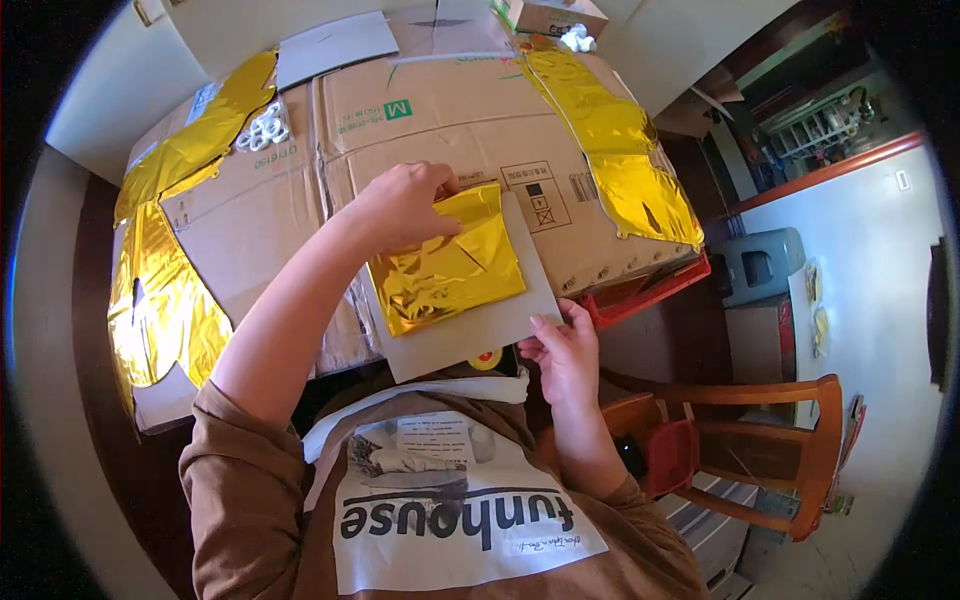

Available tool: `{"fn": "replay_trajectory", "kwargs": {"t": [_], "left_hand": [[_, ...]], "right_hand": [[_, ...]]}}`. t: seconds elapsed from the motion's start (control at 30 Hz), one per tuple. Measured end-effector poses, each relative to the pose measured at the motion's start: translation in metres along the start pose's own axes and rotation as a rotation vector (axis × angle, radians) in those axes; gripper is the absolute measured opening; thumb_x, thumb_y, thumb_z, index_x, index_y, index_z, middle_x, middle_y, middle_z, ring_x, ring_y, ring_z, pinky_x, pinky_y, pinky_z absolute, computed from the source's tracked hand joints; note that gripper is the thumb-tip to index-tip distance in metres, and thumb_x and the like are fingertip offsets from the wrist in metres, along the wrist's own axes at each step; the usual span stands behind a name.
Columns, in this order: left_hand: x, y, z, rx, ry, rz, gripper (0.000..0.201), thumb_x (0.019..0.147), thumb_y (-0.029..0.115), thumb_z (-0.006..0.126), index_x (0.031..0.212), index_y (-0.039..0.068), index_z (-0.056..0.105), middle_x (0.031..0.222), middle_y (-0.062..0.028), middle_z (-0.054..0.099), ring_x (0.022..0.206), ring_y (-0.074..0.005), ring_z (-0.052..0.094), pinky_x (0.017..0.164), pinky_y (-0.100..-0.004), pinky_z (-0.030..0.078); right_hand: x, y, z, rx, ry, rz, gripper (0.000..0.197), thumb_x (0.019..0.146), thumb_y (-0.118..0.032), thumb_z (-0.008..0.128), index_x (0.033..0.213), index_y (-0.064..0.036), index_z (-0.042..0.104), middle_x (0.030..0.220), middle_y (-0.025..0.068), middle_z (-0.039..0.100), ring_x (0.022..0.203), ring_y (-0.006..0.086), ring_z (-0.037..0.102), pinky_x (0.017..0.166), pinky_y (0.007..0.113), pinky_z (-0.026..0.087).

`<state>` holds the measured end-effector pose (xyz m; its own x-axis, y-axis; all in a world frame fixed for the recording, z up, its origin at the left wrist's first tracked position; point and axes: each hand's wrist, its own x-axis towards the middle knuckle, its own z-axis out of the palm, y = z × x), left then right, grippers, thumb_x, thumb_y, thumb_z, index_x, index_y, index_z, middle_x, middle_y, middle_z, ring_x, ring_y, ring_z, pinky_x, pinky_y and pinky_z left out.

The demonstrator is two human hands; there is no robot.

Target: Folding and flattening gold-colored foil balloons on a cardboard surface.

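Note:
A folded gold foil sheet [455, 270] lies on a flat grey board [490, 335], at the near edge of the cardboard-covered table. My left hand [405, 205] is over the foil's upper left corner with its fingers bent and closed on the foil. Its fingertips are partly hidden. On the right, my right hand [565, 350] grips the board's near right corner, thumb on top and the other fingers by the edge and underneath.
Flattened cardboard [430, 130] covers the table. More gold foil lies left [165, 290] and right [625, 160]. White rings in a bag [262, 130], another grey board [335, 48] and a small box [555, 15] sit farther back. A wooden chair [750, 430] stands at my right.

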<state>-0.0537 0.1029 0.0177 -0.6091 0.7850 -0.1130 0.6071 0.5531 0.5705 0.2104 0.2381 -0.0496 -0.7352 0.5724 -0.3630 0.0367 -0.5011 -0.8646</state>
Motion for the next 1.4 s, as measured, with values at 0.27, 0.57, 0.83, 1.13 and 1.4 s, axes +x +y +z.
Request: {"fn": "replay_trajectory", "kwargs": {"t": [0.27, 0.57, 0.83, 1.13, 1.4], "left_hand": [[-0.008, 0.006, -0.002, -0.082, -0.155, 0.013, 0.048, 0.07, 0.026, 0.085, 0.107, -0.001, 0.069, 0.094, -0.017, 0.073, 0.088, -0.0295, 0.071, 0.081, -0.039, 0.056], [-0.018, 0.013, -0.014, -0.197, -0.277, -0.098, 0.052, 0.071, 0.024, 0.088, 0.113, -0.001, 0.07, 0.098, -0.0141, 0.074, 0.092, -0.0259, 0.071, 0.082, -0.037, 0.055], [-0.014, 0.0, -0.018, -0.482, -0.477, -0.117, 0.038, 0.083, 0.016, 0.083, 0.112, -0.004, 0.069, 0.091, -0.0054, 0.072, 0.079, -0.0119, 0.065, 0.069, -0.0282, 0.053], [-0.016, 0.004, -0.01, -0.42, -0.487, -0.065, 0.03, 0.086, 0.015, 0.081, 0.107, -0.002, 0.069, 0.086, -0.0033, 0.071, 0.074, -0.0091, 0.064, 0.067, -0.0259, 0.052], [-0.025, 0.0, -0.014, -0.734, -0.488, -0.235, 0.031, 0.089, 0.019, 0.078, 0.11, -0.003, 0.07, 0.091, -0.0032, 0.073, 0.076, -0.0096, 0.065, 0.071, -0.0269, 0.054]], "right_hand": [[-0.001, -0.002, 0.001, 0.161, -0.048, 0.199, 0.037, 0.091, -0.013, 0.078, 0.121, 0.0034, 0.062, 0.107, 0.0098, 0.071, 0.088, 0.0156, 0.069, 0.079, 0.031, 0.056], [-0.008, 0.007, 0.004, 0.153, -0.123, 0.059, 0.03, 0.095, -0.007, 0.073, 0.121, 0.0055, 0.063, 0.112, 0.0121, 0.072, 0.098, 0.0159, 0.069, 0.089, 0.033, 0.055], [-0.005, 0.003, 0.0, 0.268, -0.245, 0.131, 0.038, 0.096, -0.012, 0.065, 0.129, 0.0065, 0.058, 0.123, 0.0154, 0.069, 0.108, 0.0211, 0.068, 0.094, 0.036, 0.054], [0.015, -0.03, -0.012, -0.203, -0.483, 0.164, 0.033, 0.1, -0.022, 0.068, 0.124, 0.0016, 0.065, 0.11, 0.0067, 0.072, 0.098, 0.0092, 0.065, 0.088, 0.028, 0.052], [0.009, -0.018, 0.006, -0.209, -0.39, -0.008, 0.028, 0.099, -0.014, 0.07, 0.121, 0.0026, 0.065, 0.11, 0.0056, 0.072, 0.093, 0.0078, 0.065, 0.084, 0.025, 0.052]]}}
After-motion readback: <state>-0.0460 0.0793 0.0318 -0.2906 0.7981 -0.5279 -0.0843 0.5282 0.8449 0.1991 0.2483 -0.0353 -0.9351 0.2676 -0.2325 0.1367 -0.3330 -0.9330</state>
